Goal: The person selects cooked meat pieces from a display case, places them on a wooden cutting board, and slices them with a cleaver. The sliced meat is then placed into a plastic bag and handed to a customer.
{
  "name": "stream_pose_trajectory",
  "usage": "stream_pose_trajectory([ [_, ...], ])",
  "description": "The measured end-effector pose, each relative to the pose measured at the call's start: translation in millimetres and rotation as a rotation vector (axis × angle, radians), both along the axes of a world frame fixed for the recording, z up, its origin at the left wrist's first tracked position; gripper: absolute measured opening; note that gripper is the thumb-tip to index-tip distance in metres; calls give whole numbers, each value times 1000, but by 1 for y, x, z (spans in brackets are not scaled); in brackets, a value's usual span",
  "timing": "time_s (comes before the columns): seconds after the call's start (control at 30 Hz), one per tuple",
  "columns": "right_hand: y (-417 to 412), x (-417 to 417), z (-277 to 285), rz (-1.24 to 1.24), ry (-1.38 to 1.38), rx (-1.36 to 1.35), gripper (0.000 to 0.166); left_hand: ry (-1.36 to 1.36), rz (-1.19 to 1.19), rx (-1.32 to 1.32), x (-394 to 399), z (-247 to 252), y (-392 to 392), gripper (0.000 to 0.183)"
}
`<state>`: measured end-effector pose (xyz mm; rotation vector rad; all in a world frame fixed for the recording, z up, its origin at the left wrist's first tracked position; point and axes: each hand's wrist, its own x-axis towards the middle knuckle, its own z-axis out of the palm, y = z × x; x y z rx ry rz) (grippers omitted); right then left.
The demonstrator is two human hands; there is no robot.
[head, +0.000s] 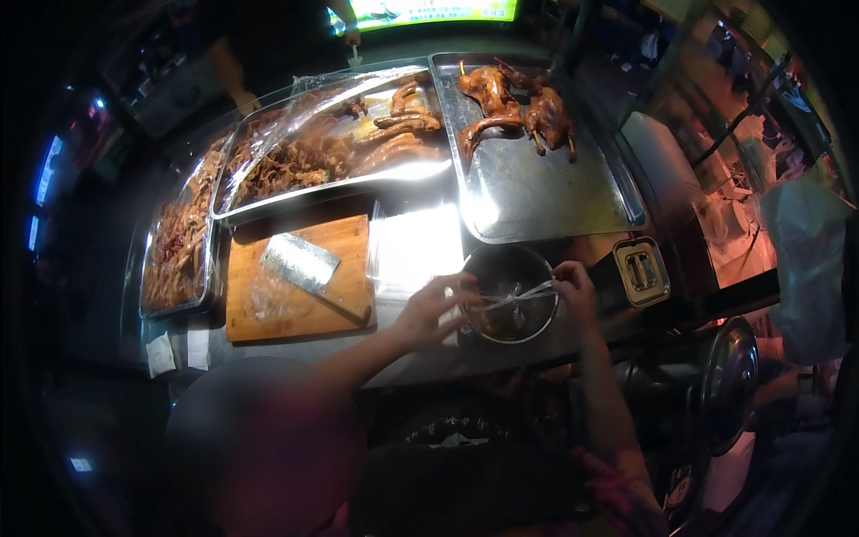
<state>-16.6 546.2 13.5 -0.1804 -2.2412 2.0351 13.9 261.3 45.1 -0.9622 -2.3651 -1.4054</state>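
My left hand and my right hand pull a twisted strip of clear plastic taut between them. It looks like the handles of a thin bag, crossed in the middle. Beneath it is a round metal pot; its contents are too dark to make out. Left of my left hand, a cleaver lies on a wooden chopping board. Crumpled clear film sits on the board by the blade.
Behind, a steel tray holds two roasted birds. A film-covered tray holds cooked meat pieces, and another stands left. A lidded steel container is at right. Another person's hand reaches the far edge.
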Motion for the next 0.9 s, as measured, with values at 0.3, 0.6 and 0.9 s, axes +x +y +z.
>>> stream_pose_trajectory([
  [0.3, 23, -1, -105, 77, -501, -314, 28, -930, 487, 361, -6, -207, 19, 29],
  [0.6, 26, -18, -69, -81, -105, 126, 18, -654, 592, 484, 7, -95, 30, 10],
  [0.9, -1, -3, 2, -62, 27, 224, 18, -713, 265, 632, -11, -8, 30, 11],
])
